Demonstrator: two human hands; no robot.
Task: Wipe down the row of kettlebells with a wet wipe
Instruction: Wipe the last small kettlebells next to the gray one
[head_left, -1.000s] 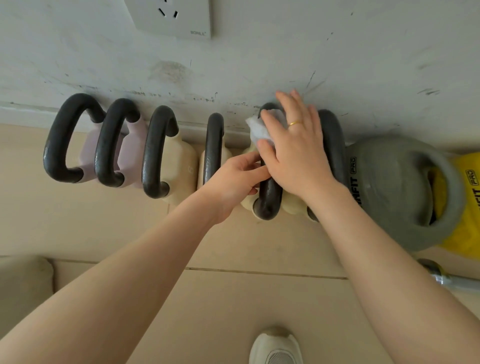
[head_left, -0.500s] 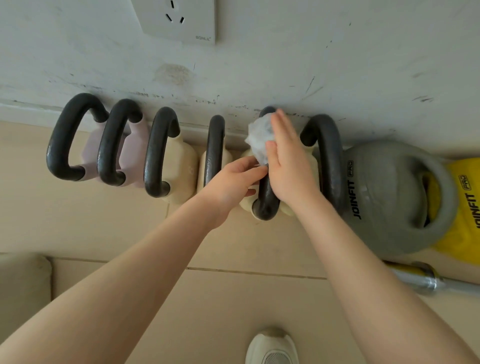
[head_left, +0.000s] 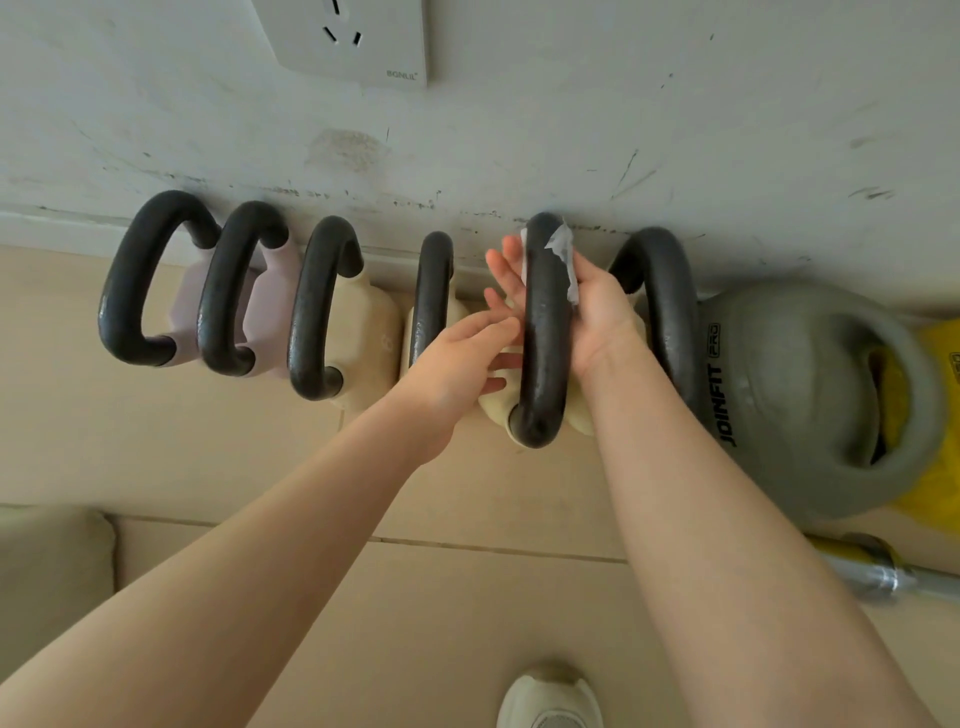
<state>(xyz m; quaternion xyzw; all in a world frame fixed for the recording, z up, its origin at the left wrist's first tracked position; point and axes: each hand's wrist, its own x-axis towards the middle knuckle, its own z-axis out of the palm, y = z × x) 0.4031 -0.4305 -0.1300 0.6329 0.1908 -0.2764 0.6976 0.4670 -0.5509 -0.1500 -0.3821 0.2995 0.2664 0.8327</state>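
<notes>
A row of kettlebells stands against the wall: two pink ones (head_left: 182, 306) at the left, then cream ones (head_left: 363, 332) with black handles, then a grey JOINFIT kettlebell (head_left: 789, 395) and a yellow one (head_left: 930, 415). My right hand (head_left: 597, 312) is wrapped around the upper part of the fifth kettlebell's black handle (head_left: 543, 353) from the right. It presses a white wet wipe (head_left: 563, 254) against the handle, and its fingertips stick out on the handle's left side. My left hand (head_left: 457, 358) lies with spread fingers against that kettlebell's cream body, left of the handle.
A wall socket (head_left: 353, 36) sits above the row on the scuffed wall. A metal bar (head_left: 883, 577) lies on the floor at the right. My shoe (head_left: 550, 696) is at the bottom edge, and a beige cushion (head_left: 47, 571) is at the lower left.
My right hand has shifted from lying over the handle's top to gripping round it from the right, with the wipe now spread along the handle. My left hand has stayed by the cream body.
</notes>
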